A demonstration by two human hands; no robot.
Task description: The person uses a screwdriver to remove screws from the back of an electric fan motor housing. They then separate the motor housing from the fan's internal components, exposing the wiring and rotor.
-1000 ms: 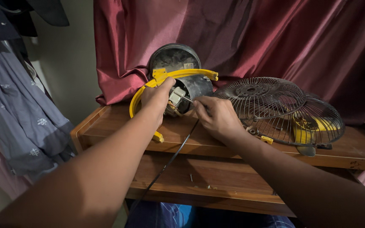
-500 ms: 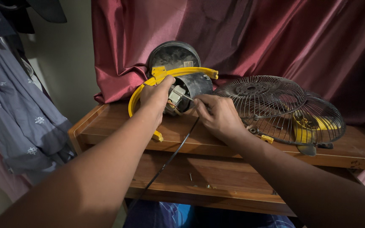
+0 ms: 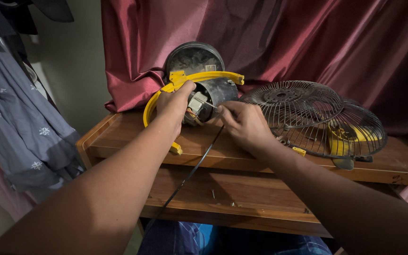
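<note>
wire fan guards [image 3: 308, 118] crowd the right; bare wooden table [image 3: 119, 137] lies left.

Left hand [image 3: 174, 105] grips yellow bracket [image 3: 199, 78] against fan motor [image 3: 208, 99]. Right hand [image 3: 244, 123] pinches thin metal shaft [image 3: 209, 105] at motor face. Black cable [image 3: 192, 170] hangs below grip. Wire fan guards [image 3: 308, 118] right of grip, on tabletop [image 3: 119, 137].
</note>
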